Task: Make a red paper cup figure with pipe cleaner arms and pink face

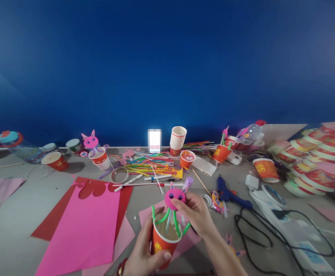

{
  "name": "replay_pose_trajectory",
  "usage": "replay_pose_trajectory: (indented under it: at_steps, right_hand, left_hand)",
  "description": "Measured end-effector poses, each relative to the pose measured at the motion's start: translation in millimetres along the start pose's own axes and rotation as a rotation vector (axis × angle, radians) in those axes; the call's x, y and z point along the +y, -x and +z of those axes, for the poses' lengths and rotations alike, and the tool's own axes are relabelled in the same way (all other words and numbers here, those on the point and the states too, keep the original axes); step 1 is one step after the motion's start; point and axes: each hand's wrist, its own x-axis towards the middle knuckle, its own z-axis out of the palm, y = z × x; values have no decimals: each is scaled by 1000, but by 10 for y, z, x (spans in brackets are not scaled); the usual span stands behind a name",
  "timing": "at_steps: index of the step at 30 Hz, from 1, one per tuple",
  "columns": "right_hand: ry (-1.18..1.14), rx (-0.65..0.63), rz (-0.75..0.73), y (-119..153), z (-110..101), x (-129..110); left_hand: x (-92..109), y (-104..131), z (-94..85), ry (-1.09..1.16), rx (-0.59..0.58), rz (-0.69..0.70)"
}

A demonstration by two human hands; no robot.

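An orange-red paper cup (169, 245) is being clasped by the left hand (146, 253); its grip is being wrapped round the side with the thumb across the front, presumably so that the cup is being steadied without the rim being pressed in. Directly above the cup's mouth, a pink eared face cutout (175, 200) is being pinched by the right hand (197, 214); this grip is being clamped at the cutout's right edge, thumb over the front, apparently to hold the face upright. Below it, a pale straw (168, 223) is being directed into the cup. Bent green pipe cleaners (163, 218) are being splayed to either side at the rim, perhaps as limbs.

Further out on the desk (6, 245), a bright pink sheet (89, 230) is being supported by a red one (51, 220). At right, a blue glue gun (226, 191) is being stationed near the right hand, probably for easy reach. Beyond, loose coloured strips (148, 168) are being spread mid-desk, likely for ready picking.
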Motion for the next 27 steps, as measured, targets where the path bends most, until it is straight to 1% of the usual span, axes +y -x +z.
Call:
replay_pose_trajectory:
  at_steps: [5,7,8,10,12,13,14,15,17,19,22,27]
  right_hand:
    - [37,-10,4,3,7,41]
    - [47,-9,1,9,10,64]
    - [56,-9,-6,12,12,72]
    - [78,-1,-33,14,20,81]
    - [111,18,-77,13,33,80]
    - [131,28,-97,13,40,79]
    - [148,39,-114,13,47,78]
    - [161,47,-125,16,55,78]
    - [162,63,-125,27,71,82]
    - [128,72,-109,44,91,83]
    - [52,71,-95,64,124,59]
    - [9,95,-82,69,160,-27]
  left_hand:
    - [-9,-19,-59,-3,9,51]
    - [29,-57,-80,-58,43,85]
    - [60,-77,-90,-110,87,104]
    - [151,-113,-108,-306,231,185]
    - [279,-144,-114,-611,369,346]
    - [353,-160,-107,-777,390,443]
    - [429,-178,-90,-924,369,533]
    - [502,-200,-65,-1043,304,589]
    - [618,-254,6,-1172,186,626]
    - [672,-308,79,-1230,128,608]
    - [650,-352,140,-1271,120,572]
    - [597,-335,132,-1305,106,558]
